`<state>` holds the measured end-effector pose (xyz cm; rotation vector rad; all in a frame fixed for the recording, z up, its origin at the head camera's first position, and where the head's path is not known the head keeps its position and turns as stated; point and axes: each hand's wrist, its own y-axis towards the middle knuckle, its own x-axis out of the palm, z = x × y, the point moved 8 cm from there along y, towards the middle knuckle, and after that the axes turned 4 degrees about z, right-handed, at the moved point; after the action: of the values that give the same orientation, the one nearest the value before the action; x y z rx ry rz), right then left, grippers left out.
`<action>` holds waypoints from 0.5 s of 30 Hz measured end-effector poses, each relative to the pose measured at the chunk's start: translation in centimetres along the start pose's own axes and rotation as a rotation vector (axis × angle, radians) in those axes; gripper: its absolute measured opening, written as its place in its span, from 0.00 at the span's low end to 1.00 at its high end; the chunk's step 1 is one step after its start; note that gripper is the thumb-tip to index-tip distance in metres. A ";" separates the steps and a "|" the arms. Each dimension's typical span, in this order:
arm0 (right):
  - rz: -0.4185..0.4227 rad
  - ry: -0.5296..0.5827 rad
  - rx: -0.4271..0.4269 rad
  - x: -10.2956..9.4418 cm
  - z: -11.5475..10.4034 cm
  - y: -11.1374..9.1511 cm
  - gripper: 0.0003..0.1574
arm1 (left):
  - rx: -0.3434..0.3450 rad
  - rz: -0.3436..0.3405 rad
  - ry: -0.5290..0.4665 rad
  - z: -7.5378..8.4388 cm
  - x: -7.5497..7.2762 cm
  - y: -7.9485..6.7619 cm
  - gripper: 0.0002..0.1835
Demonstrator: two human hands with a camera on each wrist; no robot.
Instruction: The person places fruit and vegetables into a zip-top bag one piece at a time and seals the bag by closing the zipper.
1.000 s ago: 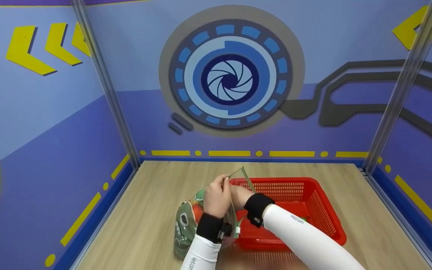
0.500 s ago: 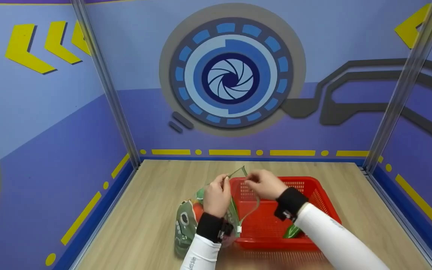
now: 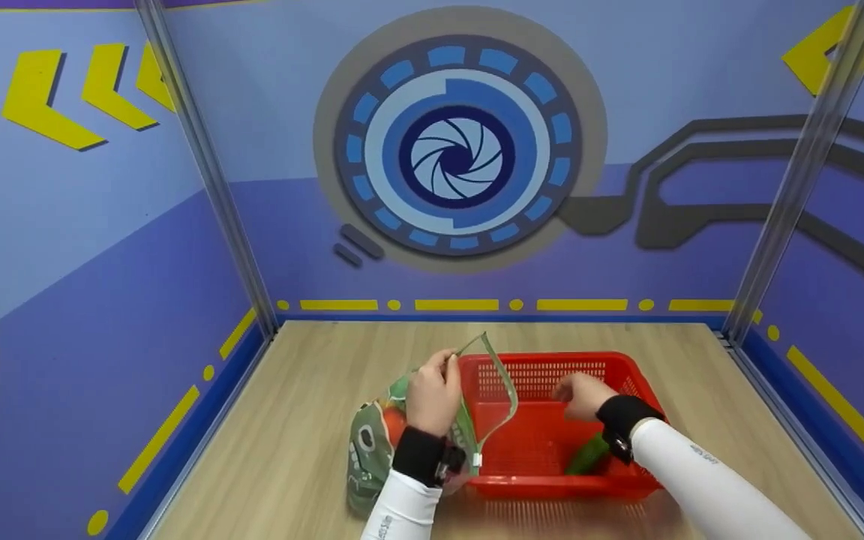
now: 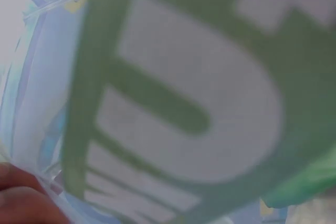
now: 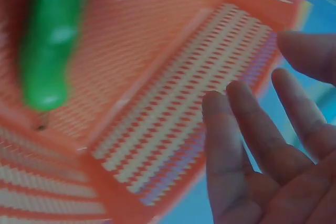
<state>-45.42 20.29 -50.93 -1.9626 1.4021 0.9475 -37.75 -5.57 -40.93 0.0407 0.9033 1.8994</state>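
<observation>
My left hand (image 3: 434,394) pinches the upper edge of a green printed zip bag (image 3: 370,457), whose mouth gapes toward the basket. A white slider (image 3: 477,459) sits on the bag's edge. Through the bag shows a round red-orange thing (image 3: 394,425); the rest inside is hard to tell. In the left wrist view, the bag's lettered side (image 4: 236,114) fills most of the picture. Over the red basket (image 3: 537,486), my right hand (image 3: 586,397) is spread with nothing in it. A long green vegetable, cucumber-like (image 5: 52,40), lies in the basket, below the right hand and apart from it.
The bag stands on a wooden tabletop (image 3: 304,390), left of the basket and close against it. Patterned walls (image 3: 282,240) enclose the table at the back and both sides, with metal posts (image 3: 207,165) at the corners.
My right hand has left the bag's mouth and moved right, over the basket. The green vegetable has come into fuller view. The left hand has kept its hold on the bag.
</observation>
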 end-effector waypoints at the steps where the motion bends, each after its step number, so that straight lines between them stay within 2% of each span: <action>1: -0.012 -0.024 0.014 0.3 0.6 -0.1 0.25 | 0.001 0.001 -0.002 0.0 0.0 0.0 0.11; 5: -0.062 -0.134 0.052 1.6 2.3 -0.6 0.32 | 0.002 0.007 -0.001 0.0 -0.1 0.1 0.11; 11: -0.119 -0.336 0.045 3.0 2.6 -1.2 0.29 | -0.006 0.010 0.000 -0.1 -0.1 0.0 0.10; 15: -0.168 -0.399 0.048 3.8 2.6 -1.8 0.26 | -0.006 0.009 -0.003 -0.2 0.0 -0.1 0.10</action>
<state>-43.51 20.64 -55.49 -1.7055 1.0113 1.1372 -37.76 -5.70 -41.13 0.0432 0.8965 1.9098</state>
